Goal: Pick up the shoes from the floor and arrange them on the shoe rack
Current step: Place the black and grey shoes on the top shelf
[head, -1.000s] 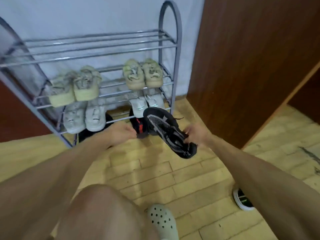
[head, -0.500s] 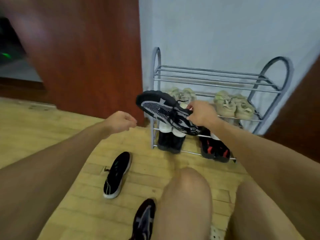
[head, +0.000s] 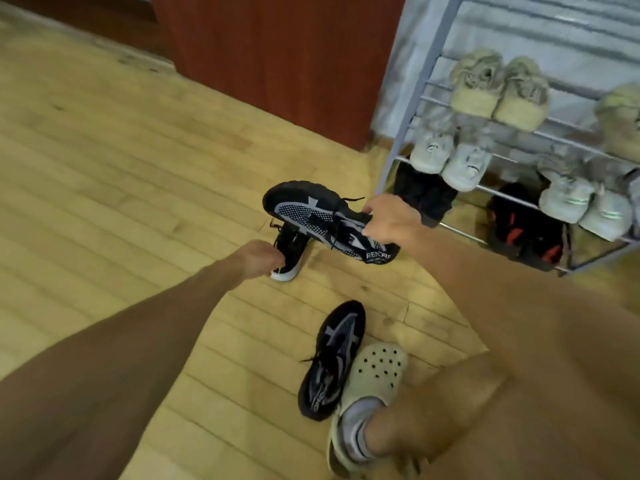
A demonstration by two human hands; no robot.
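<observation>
Mid pick-up, second shoe of the grab. Grips a black-and-grey sneaker [head: 304,213] at the collar with the right hand [head: 388,220], holding it clear of the floor [head: 104,150], just left of the shoe rack [head: 414,105]. Reaches the left hand [head: 258,259], fingers curled, to the near end of a black white-soled shoe [head: 292,249] on the floor under the held one; cannot tell whether clamped on it or only touching. Leaves the matching sneaker [head: 332,362] lying nearer, just beside a clog [head: 377,372] on the foot. Likely calls next for a firm pinch at that heel, a lift, then a swing right to the rack, already carrying pale and dark pairs on its visible tiers. Against half a second ago: left hand down from mid-air to the black shoe; held sneaker off the rack front, now over bare floor; view swung left and down.
</observation>
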